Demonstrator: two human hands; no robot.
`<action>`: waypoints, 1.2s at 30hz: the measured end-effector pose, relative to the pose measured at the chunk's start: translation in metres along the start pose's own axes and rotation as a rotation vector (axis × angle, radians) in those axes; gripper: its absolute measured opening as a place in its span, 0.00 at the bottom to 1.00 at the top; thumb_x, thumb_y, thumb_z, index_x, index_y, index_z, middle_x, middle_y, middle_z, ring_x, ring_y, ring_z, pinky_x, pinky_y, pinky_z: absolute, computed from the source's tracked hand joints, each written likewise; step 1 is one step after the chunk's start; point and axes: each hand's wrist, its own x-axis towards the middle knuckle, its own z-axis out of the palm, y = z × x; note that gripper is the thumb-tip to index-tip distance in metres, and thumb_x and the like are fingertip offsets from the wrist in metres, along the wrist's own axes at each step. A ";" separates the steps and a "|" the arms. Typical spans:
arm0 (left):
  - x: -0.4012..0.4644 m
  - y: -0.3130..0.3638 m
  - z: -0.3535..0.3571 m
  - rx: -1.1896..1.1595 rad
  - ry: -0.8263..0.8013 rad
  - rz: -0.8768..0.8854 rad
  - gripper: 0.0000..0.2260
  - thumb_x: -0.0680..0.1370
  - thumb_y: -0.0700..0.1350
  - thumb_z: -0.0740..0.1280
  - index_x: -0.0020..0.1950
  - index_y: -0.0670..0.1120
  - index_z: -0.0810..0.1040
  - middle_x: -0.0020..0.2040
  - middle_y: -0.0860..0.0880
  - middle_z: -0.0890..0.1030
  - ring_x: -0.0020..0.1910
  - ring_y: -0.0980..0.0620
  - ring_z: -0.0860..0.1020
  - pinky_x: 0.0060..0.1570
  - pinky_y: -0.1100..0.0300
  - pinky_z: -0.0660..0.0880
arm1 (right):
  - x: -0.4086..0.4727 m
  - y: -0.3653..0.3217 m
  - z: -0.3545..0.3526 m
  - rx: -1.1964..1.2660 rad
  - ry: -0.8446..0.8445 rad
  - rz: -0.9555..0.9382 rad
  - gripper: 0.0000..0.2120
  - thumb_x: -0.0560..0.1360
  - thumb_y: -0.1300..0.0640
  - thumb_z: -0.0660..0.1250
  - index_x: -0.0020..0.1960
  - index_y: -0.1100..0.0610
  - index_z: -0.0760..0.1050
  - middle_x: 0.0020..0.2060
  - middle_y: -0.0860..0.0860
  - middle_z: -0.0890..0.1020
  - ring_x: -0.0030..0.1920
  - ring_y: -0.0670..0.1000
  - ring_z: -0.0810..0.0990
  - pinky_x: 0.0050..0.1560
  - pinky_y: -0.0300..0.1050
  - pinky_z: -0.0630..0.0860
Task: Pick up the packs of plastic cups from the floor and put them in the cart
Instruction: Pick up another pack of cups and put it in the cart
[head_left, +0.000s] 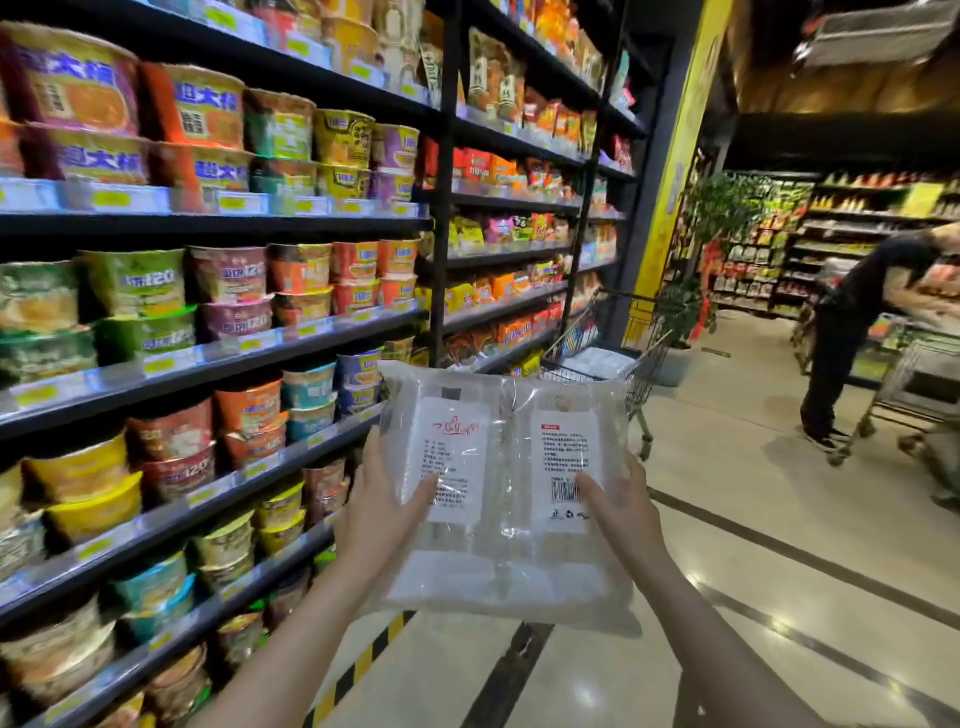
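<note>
I hold two clear packs of plastic cups (506, 519) side by side at chest height, each with a white label. My left hand (382, 512) grips the left pack with its thumb on the label. My right hand (623, 512) grips the right pack, thumb beside the barcode. The wire shopping cart (649, 364) stands ahead of the packs next to the shelving, and another clear pack (597, 362) lies inside it. The packs hide the cart's near side.
Tall shelves of instant noodle cups (218, 322) line the left side. A person in dark clothes (852, 332) bends over a second cart (914, 379) at the right. The glossy tiled floor (753, 519) stretches ahead, with a yellow-black strip (358, 670) along the shelf base.
</note>
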 end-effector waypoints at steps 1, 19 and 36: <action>0.011 0.002 0.012 -0.010 -0.008 0.007 0.39 0.72 0.61 0.67 0.75 0.54 0.48 0.73 0.49 0.65 0.68 0.44 0.68 0.61 0.45 0.70 | 0.011 0.005 -0.001 0.005 0.010 0.011 0.32 0.71 0.46 0.68 0.71 0.51 0.61 0.65 0.52 0.72 0.64 0.55 0.73 0.64 0.54 0.70; 0.302 0.009 0.231 -0.025 -0.167 0.135 0.37 0.73 0.59 0.66 0.76 0.50 0.52 0.72 0.47 0.66 0.69 0.45 0.67 0.64 0.47 0.68 | 0.303 0.095 0.034 -0.026 0.272 0.175 0.30 0.74 0.51 0.68 0.71 0.53 0.59 0.57 0.47 0.74 0.53 0.51 0.76 0.55 0.48 0.73; 0.551 0.048 0.468 -0.030 -0.219 0.138 0.36 0.74 0.56 0.67 0.76 0.49 0.52 0.73 0.49 0.64 0.70 0.47 0.65 0.61 0.53 0.66 | 0.627 0.205 0.033 0.004 0.291 0.232 0.30 0.74 0.51 0.68 0.71 0.54 0.59 0.52 0.49 0.78 0.46 0.50 0.76 0.48 0.42 0.68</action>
